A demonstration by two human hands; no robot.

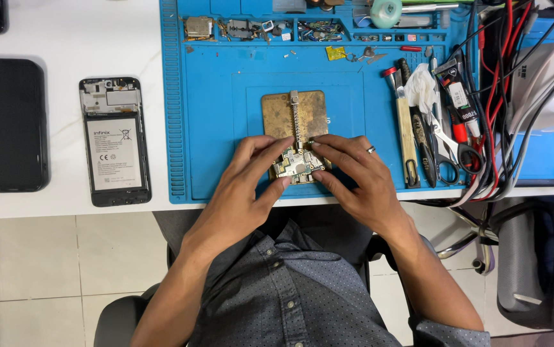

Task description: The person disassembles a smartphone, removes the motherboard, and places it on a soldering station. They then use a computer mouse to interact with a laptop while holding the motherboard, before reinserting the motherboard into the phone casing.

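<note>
- My left hand (245, 186) and right hand (354, 177): fingers closed on the circuit board (297, 166), seated on the brass holder (293, 115).
- Risk: uneven finger pressure could flex the board or slip it onto the blue mat (213, 128).

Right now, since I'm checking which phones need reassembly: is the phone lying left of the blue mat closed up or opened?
Opened. The black phone with its back cover off lies flat on the white table, white battery and upper circuitry exposed.
</note>
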